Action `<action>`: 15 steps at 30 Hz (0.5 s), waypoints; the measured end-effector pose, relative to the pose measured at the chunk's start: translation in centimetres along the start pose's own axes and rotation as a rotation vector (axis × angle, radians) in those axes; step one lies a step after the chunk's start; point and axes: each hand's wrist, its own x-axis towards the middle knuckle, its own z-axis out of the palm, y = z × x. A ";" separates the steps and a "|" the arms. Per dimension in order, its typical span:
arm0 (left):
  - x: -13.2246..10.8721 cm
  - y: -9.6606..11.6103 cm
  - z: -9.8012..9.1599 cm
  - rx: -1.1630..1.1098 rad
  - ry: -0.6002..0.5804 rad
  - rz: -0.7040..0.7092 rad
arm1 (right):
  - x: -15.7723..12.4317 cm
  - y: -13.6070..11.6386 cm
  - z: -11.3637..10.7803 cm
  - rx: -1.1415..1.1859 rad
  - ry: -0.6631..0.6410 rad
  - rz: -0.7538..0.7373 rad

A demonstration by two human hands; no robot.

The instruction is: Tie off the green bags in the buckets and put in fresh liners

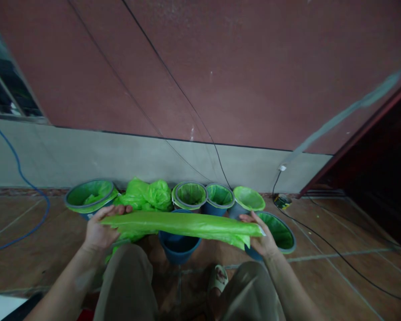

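Observation:
A long, flattened green plastic bag (183,224) is stretched sideways in front of my knees. My left hand (102,227) grips its left end, fingers curled toward the far side. At the other end my right hand (261,236) holds the bag between thumb and fingers, where loose edges hang down. Below the bag's middle stands a blue bin (179,249), partly covered by it, with no liner visible inside. Just beyond my right hand sits a bin with a green liner (276,232).
Along the wall stand several lined bins, among them one at left (92,196) and one at right (249,199). Crumpled green bags (145,194) lie between. A black cable (334,252) crosses the right floor, near a small tin (282,201). A blue hose (20,169) runs at left.

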 end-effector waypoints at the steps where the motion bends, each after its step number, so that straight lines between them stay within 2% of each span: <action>1: 0.5 0.0 -0.2 0.112 -0.028 0.008 | 0.0 -0.1 0.1 -0.001 -0.015 -0.004; 3: 1.8 -0.3 -0.4 0.484 -0.112 0.069 | 0.2 0.0 0.2 -0.092 -0.078 -0.023; 5: 3.3 -1.1 -0.4 0.946 -0.210 0.210 | 0.8 0.6 0.2 -0.288 -0.090 -0.076; 8: 5.7 -3.2 0.5 1.467 -0.278 0.419 | 2.4 1.7 0.3 -0.655 0.061 -0.168; 9: 6.4 -4.3 1.1 1.587 -0.287 0.438 | 3.0 2.1 0.4 -0.780 0.114 -0.178; 11: 7.9 -6.8 2.3 1.773 -0.301 0.385 | 4.0 2.7 0.8 -0.970 0.172 -0.143; 15: 10.6 -13.0 4.5 1.830 -0.326 0.260 | 5.9 3.7 2.0 -1.105 0.216 -0.108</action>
